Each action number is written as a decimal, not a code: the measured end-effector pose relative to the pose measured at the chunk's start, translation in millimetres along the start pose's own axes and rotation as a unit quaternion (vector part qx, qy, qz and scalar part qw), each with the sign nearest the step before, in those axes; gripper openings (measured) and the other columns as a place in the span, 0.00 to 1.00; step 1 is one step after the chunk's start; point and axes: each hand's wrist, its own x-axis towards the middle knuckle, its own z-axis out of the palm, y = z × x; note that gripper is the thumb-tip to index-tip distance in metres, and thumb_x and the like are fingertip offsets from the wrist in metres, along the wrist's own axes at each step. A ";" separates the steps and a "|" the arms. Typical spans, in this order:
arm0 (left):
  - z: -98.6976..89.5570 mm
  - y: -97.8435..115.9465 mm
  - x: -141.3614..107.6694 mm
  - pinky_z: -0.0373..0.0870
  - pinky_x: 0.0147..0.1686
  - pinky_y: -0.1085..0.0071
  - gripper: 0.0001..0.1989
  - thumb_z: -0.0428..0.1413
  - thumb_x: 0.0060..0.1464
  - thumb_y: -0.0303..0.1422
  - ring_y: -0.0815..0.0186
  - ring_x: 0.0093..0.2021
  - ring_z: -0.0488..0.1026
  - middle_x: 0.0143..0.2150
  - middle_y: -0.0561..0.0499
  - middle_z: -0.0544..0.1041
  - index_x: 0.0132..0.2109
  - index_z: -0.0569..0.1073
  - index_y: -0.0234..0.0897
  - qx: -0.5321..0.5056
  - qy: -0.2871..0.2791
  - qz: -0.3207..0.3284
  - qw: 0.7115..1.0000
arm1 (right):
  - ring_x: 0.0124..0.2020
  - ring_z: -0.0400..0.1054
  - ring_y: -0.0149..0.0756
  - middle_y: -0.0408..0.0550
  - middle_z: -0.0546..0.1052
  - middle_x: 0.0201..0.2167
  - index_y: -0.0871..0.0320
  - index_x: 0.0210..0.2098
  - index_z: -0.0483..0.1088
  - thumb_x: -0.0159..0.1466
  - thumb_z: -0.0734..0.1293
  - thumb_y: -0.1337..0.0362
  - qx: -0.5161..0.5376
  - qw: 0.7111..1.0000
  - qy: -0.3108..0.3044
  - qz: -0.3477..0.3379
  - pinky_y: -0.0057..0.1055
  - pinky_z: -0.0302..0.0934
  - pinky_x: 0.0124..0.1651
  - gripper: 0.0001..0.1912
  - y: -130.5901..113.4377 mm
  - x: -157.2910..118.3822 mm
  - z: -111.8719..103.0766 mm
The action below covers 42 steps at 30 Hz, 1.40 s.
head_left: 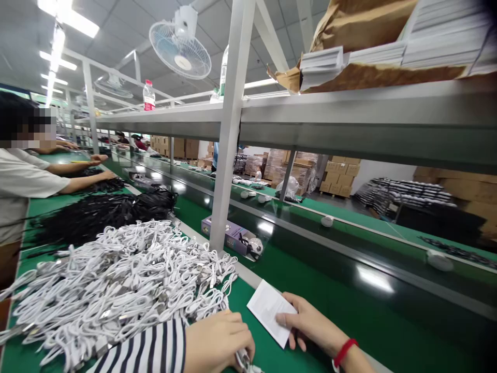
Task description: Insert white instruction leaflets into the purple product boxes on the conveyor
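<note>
A big heap of white cables with metal connectors (116, 290) lies on the green bench mat (267, 352) at lower left. My left hand (217, 342), in a striped sleeve (149, 349), rests at the heap's near edge, fingers curled around a white cable end (243, 358). My right hand (310, 324), with a red wristband (345, 352), pinches a small white paper sheet (269, 312) by its edge. The sheet's other side is bare and nothing else touches it. Part of the cable under my left hand is hidden.
A heap of black cables (104, 217) lies beyond the white heap. Co-workers (23, 181) work along the left side. A purple box (229, 237) stands by a white steel post (229, 129). A dark conveyor (310, 254) runs alongside, under a metal shelf (349, 116) with packaged goods.
</note>
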 end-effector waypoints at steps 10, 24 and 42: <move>4.9 -3.4 0.9 0.60 0.36 0.68 0.04 0.51 0.60 0.29 0.63 0.38 0.66 0.38 0.51 0.74 0.42 0.66 0.42 0.036 0.018 -0.005 0.999 | 0.19 0.67 0.27 0.44 0.73 0.25 0.62 0.40 0.68 0.51 0.74 0.51 0.037 0.999 -0.010 -0.018 0.17 0.51 0.14 0.26 -7.7 -9.7 -3.5; -60.0 -50.0 90.4 0.63 0.41 0.70 0.17 0.45 0.51 0.15 0.63 0.43 0.66 0.42 0.50 0.73 0.43 0.68 0.38 0.098 0.167 -0.127 0.973 | 0.17 0.51 0.26 0.37 0.63 0.18 0.58 0.40 0.67 0.49 0.74 0.48 0.195 0.909 0.334 -0.154 0.22 0.42 0.15 0.27 -0.5 -0.4 -37.3; -19.5 -83.1 143.7 0.64 0.44 0.65 0.17 0.49 0.54 0.22 0.59 0.48 0.65 0.53 0.49 0.71 0.47 0.75 0.42 0.155 0.073 -0.116 0.978 | 0.19 0.57 0.28 0.39 0.65 0.20 0.57 0.33 0.67 0.46 0.75 0.48 0.156 0.879 0.426 -0.149 0.23 0.50 0.15 0.25 9.3 -12.9 -48.8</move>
